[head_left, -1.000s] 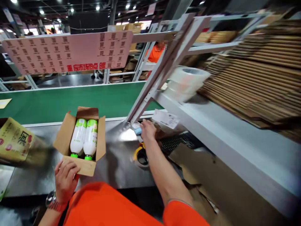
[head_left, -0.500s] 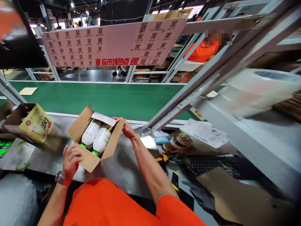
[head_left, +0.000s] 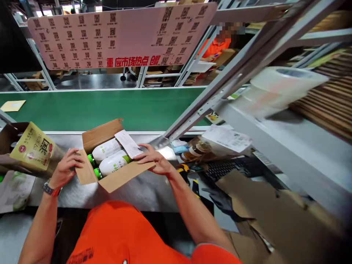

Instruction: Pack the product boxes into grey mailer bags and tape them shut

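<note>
Two bottles [head_left: 113, 164] in open carton [head_left: 123, 178]: likely heavy, best supported underneath; bendy flaps [head_left: 88, 172] held by left hand [head_left: 64, 168], right hand [head_left: 156, 161].

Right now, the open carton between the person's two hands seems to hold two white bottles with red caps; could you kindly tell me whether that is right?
Not quite: the caps are green, not red, as the head view shows. The open carton between the left hand and right hand does hold two white bottles.
</note>
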`<control>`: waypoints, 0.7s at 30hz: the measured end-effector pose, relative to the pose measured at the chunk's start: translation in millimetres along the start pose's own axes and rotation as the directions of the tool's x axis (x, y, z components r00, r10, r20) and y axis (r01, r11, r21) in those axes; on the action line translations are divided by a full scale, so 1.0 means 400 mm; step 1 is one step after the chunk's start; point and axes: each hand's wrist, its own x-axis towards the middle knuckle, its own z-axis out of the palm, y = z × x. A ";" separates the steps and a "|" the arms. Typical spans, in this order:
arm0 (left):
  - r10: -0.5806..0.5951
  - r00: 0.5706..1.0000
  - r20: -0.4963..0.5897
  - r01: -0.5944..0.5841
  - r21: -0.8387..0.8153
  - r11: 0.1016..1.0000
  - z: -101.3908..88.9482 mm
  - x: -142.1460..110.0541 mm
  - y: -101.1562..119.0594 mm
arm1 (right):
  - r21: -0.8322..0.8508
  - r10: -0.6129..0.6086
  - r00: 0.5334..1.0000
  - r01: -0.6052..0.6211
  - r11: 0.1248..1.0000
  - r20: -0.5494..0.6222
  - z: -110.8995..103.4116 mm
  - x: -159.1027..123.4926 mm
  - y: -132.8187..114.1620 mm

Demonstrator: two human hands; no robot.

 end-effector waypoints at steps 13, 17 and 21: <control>-0.274 0.959 -0.067 0.274 0.442 0.854 0.194 -0.086 0.282 | -0.343 -0.148 0.854 0.352 0.871 0.499 -0.140 0.182 -0.132; -0.316 0.920 -0.231 0.390 0.459 0.798 0.231 -0.021 0.292 | -0.439 -0.121 0.928 0.278 0.854 0.352 -0.182 0.179 -0.079; -0.391 0.882 -0.264 0.471 0.525 0.709 0.216 0.011 0.287 | -0.368 -0.026 0.998 0.004 0.930 -0.055 -0.138 0.133 0.017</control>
